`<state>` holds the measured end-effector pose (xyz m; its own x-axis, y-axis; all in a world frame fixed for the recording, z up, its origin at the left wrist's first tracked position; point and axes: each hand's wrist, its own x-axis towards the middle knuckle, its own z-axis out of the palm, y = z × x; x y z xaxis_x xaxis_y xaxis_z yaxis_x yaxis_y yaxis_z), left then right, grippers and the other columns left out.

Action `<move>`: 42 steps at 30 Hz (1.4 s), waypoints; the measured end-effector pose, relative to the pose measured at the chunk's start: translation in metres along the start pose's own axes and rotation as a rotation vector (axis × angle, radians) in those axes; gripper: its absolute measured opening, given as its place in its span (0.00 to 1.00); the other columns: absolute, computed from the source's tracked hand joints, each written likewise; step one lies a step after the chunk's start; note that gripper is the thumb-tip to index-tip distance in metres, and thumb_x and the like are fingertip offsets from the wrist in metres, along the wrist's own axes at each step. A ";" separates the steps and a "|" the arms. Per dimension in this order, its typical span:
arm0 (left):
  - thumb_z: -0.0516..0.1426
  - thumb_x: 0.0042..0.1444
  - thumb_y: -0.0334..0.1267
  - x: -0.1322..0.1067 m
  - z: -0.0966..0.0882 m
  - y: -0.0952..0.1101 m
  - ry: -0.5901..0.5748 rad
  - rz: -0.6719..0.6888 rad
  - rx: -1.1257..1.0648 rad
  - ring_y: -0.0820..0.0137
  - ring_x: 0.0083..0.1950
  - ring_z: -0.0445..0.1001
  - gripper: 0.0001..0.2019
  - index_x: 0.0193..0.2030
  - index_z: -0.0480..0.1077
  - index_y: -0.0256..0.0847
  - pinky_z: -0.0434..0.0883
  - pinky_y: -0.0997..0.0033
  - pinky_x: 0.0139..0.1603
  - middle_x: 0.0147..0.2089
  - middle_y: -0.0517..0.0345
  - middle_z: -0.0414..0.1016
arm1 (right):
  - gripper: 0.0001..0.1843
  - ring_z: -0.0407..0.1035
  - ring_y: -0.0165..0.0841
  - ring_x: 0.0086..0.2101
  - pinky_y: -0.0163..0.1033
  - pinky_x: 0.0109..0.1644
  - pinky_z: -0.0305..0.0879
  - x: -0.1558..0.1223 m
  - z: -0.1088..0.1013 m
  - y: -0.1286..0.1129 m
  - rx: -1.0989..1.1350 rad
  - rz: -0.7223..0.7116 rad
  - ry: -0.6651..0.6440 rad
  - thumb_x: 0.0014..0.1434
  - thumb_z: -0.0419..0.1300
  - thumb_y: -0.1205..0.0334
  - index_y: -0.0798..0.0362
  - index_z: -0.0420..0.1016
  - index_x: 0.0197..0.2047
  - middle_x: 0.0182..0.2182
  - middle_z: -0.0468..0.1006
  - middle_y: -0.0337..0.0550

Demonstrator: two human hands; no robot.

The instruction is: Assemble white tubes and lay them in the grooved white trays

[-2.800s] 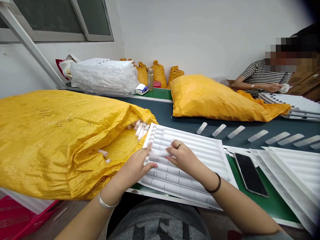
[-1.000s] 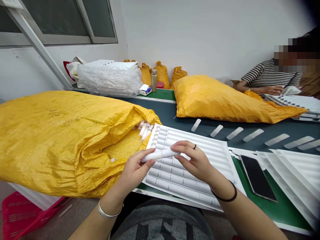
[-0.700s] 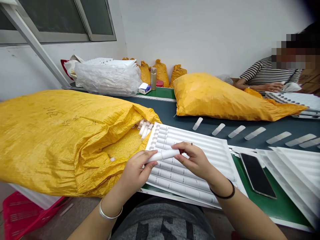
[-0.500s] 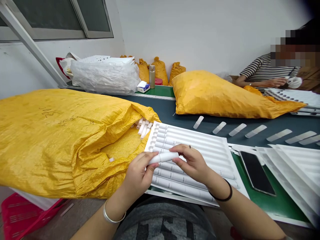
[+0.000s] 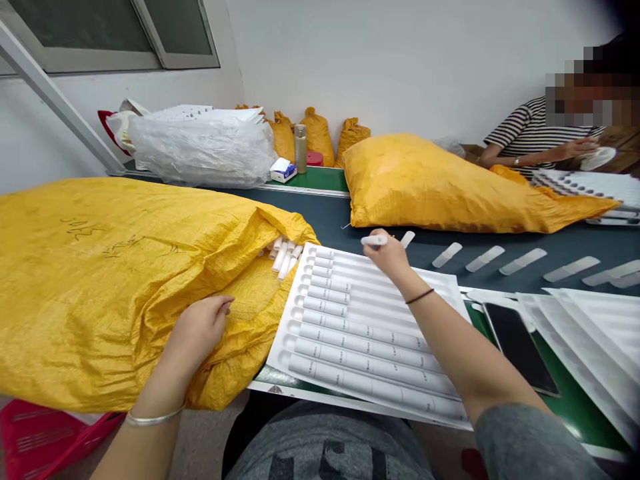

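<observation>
My right hand (image 5: pixel 391 259) is closed on a small white tube (image 5: pixel 371 240), held above the far edge of the white tray (image 5: pixel 453 293), close to the dark belt. In the tray's grooves lie white tubes with small printed marks (image 5: pixel 360 363); the near rows are fuller than the far ones. My left hand (image 5: pixel 200 333) rests at the mouth of the yellow sack (image 5: pixel 175 267), fingers curled in, and whatever they hold is hidden. Several loose white tubes (image 5: pixel 283 257) show inside the sack's opening.
White tubes lie spaced along the dark belt (image 5: pixel 310 210). A phone (image 5: pixel 520 343) and stacked trays (image 5: pixel 595 360) sit to the right. Behind the belt are a filled orange sack (image 5: pixel 425 183) and a plastic-wrapped bundle (image 5: pixel 200 150). Across from me works a person in a striped shirt (image 5: pixel 525 130).
My hands have parted from the tube they both held. The right carried it up and away over the tray toward the belt; the left moved left to the sack's opening.
</observation>
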<state>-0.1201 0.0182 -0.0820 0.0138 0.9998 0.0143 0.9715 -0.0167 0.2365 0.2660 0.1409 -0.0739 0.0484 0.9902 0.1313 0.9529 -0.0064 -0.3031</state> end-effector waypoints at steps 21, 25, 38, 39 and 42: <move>0.57 0.57 0.46 -0.005 -0.006 0.020 0.307 0.200 -0.386 0.61 0.52 0.74 0.15 0.47 0.73 0.40 0.67 0.61 0.57 0.49 0.49 0.77 | 0.08 0.73 0.37 0.38 0.36 0.44 0.66 -0.047 0.025 -0.022 0.220 -0.285 -0.313 0.48 0.64 0.69 0.53 0.81 0.34 0.37 0.79 0.46; 0.62 0.55 0.39 -0.023 -0.008 0.060 0.392 0.243 -0.973 0.65 0.53 0.75 0.13 0.47 0.72 0.43 0.69 0.64 0.57 0.50 0.53 0.77 | 0.15 0.70 0.38 0.39 0.41 0.46 0.65 -0.065 0.013 -0.030 0.265 -0.301 -0.169 0.51 0.58 0.71 0.57 0.75 0.44 0.41 0.76 0.50; 0.67 0.47 0.32 -0.048 0.007 0.129 -0.123 -0.210 -2.188 0.74 0.40 0.80 0.15 0.41 0.70 0.41 0.76 0.81 0.41 0.40 0.56 0.81 | 0.16 0.73 0.32 0.36 0.39 0.40 0.73 -0.163 -0.038 -0.049 1.268 -0.325 -0.220 0.61 0.60 0.56 0.47 0.73 0.52 0.40 0.78 0.44; 0.68 0.46 0.33 -0.049 0.009 0.130 -0.140 -0.209 -2.182 0.75 0.39 0.80 0.16 0.41 0.70 0.41 0.76 0.82 0.41 0.39 0.56 0.81 | 0.16 0.73 0.34 0.39 0.40 0.42 0.72 -0.163 -0.042 -0.047 1.173 -0.370 -0.167 0.61 0.60 0.57 0.47 0.73 0.52 0.42 0.78 0.45; 0.70 0.43 0.37 -0.052 0.012 0.132 -0.088 -0.160 -2.112 0.75 0.39 0.80 0.18 0.39 0.69 0.41 0.75 0.82 0.40 0.38 0.57 0.81 | 0.16 0.73 0.36 0.45 0.41 0.49 0.70 -0.163 -0.058 -0.038 0.892 -0.559 -0.063 0.62 0.59 0.62 0.48 0.73 0.53 0.46 0.78 0.47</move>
<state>0.0102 -0.0357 -0.0632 0.0480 0.9901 -0.1319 -0.7026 0.1274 0.7000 0.2397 -0.0284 -0.0293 -0.3698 0.8262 0.4250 0.2678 0.5328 -0.8028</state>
